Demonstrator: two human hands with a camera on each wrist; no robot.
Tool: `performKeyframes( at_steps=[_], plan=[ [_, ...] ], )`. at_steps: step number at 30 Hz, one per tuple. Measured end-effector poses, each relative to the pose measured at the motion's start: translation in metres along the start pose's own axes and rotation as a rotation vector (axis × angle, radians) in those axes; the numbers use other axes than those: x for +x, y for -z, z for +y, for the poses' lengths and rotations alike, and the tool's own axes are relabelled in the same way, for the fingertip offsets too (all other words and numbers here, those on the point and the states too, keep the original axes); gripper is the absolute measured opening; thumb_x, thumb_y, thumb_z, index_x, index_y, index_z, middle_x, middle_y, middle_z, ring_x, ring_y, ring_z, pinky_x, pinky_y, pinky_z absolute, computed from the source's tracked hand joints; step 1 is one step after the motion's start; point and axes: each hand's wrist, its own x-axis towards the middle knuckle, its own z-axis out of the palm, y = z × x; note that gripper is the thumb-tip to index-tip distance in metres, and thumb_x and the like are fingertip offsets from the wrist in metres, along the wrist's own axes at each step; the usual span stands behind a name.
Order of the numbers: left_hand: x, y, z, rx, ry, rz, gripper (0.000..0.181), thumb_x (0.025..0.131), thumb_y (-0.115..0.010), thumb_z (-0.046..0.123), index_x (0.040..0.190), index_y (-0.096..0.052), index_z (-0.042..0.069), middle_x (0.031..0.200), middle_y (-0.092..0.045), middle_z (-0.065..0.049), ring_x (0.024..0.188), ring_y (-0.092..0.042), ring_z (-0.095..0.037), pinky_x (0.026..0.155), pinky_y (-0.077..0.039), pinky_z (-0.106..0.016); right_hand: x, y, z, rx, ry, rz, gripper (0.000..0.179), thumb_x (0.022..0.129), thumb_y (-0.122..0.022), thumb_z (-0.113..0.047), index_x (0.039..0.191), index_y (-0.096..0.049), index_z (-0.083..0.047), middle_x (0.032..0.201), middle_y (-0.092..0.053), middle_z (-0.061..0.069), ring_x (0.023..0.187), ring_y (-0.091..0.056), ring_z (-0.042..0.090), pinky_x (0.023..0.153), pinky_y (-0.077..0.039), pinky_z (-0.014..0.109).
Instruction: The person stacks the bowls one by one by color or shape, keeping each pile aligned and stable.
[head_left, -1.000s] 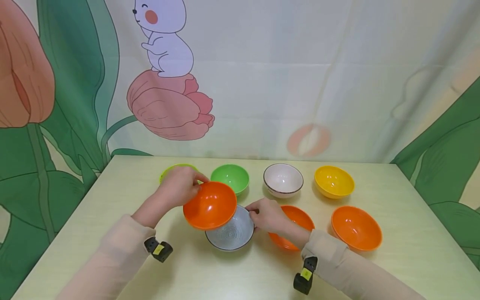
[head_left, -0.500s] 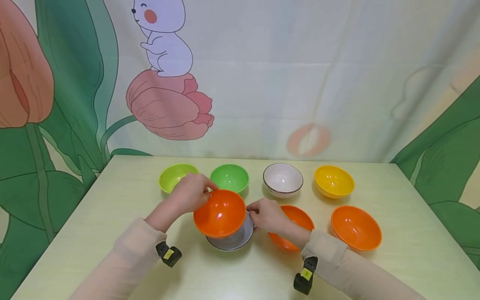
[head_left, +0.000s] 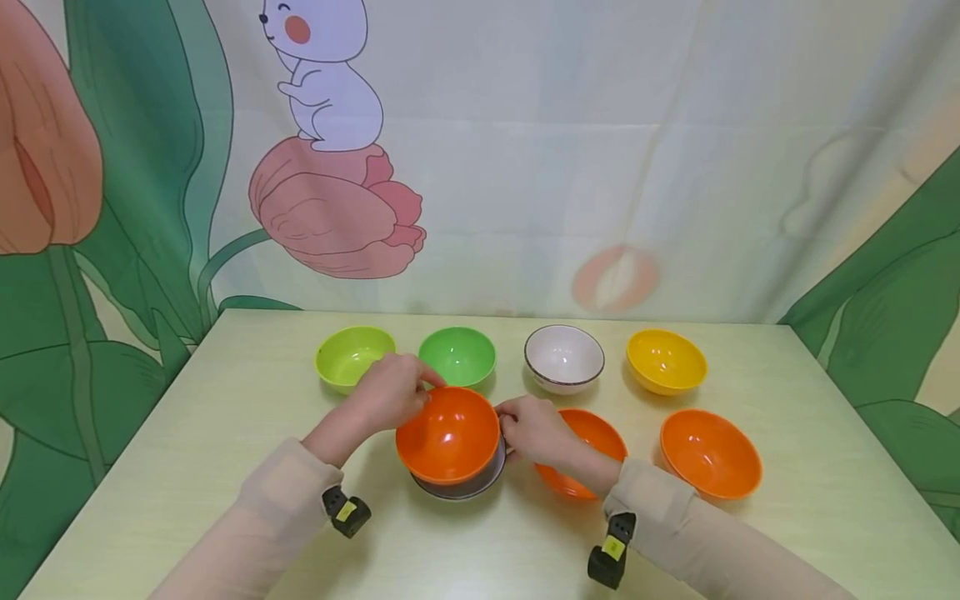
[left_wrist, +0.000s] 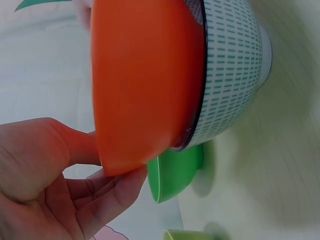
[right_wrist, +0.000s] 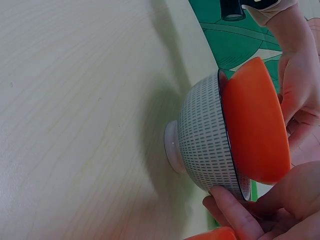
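My left hand (head_left: 393,392) pinches the rim of an orange bowl (head_left: 448,437) between thumb and fingers. That bowl's lower part sits inside a bowl with a dark rim and small green-grey dashes (right_wrist: 205,132), which has a pale foot. From the head, the orange bowl covers most of the dashed bowl (head_left: 467,490). The right wrist view shows the orange bowl slightly tilted in it. With thumb and fingers my right hand (head_left: 536,429) grips the dashed bowl's rim on its right side. The fingers (right_wrist: 232,212) press against its outer wall.
Along the back of the table (head_left: 217,392) stand a lime bowl (head_left: 352,358), a green bowl (head_left: 457,357), a white bowl (head_left: 564,358) and a yellow bowl (head_left: 666,361). One orange bowl (head_left: 592,433) lies partly under my right forearm; another orange bowl (head_left: 711,454) stands further right.
My left hand has brought the orange bowl rightward and down, from partly over the dashed bowl to inside it. My right hand and the dashed bowl have stayed in place.
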Motion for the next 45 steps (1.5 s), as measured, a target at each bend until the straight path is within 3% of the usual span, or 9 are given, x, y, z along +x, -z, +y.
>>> performKeyframes(
  at_steps=[15, 29, 39, 45],
  plan=[
    [0.002, -0.007, -0.001, 0.013, -0.021, -0.007, 0.034, 0.074, -0.054, -0.008, 0.096, -0.074, 0.009, 0.088, -0.069, -0.006, 0.059, -0.049, -0.014, 0.046, -0.036, -0.018, -0.002, 0.000, -0.003, 0.040, -0.017, 0.027, 0.033, 0.095, -0.039, -0.006, 0.120, -0.057, 0.003, 0.107, -0.063, 0.018, 0.069, -0.066, 0.016, 0.057, -0.057, 0.029],
    [0.003, -0.015, 0.000, 0.020, 0.005, -0.006, 0.035, 0.074, -0.054, -0.007, 0.095, -0.074, 0.012, 0.088, -0.069, -0.005, 0.049, -0.041, -0.012, 0.042, -0.029, -0.017, -0.003, 0.000, -0.002, 0.067, -0.014, 0.038, 0.031, 0.097, -0.041, -0.017, 0.112, -0.061, 0.002, 0.093, -0.066, 0.012, 0.070, -0.065, 0.016, 0.057, -0.057, 0.029],
    [0.004, -0.019, -0.002, 0.042, -0.021, 0.024, 0.035, 0.072, -0.054, -0.006, 0.092, -0.075, 0.014, 0.075, -0.066, -0.001, 0.048, -0.037, -0.011, 0.042, -0.026, -0.018, -0.002, -0.001, -0.001, 0.025, -0.026, 0.033, 0.033, 0.097, -0.043, -0.023, 0.108, -0.063, 0.000, 0.083, -0.066, 0.007, 0.066, -0.066, 0.015, 0.058, -0.057, 0.027],
    [0.005, -0.021, -0.002, 0.038, -0.005, 0.014, 0.033, 0.073, -0.056, -0.005, 0.092, -0.075, 0.014, 0.078, -0.067, -0.002, 0.049, -0.041, -0.012, 0.043, -0.029, -0.018, -0.001, 0.000, 0.000, -0.005, -0.016, 0.040, 0.032, 0.096, -0.044, -0.022, 0.106, -0.065, -0.001, 0.079, -0.065, 0.006, 0.062, -0.066, 0.014, 0.058, -0.057, 0.026]
  ],
)
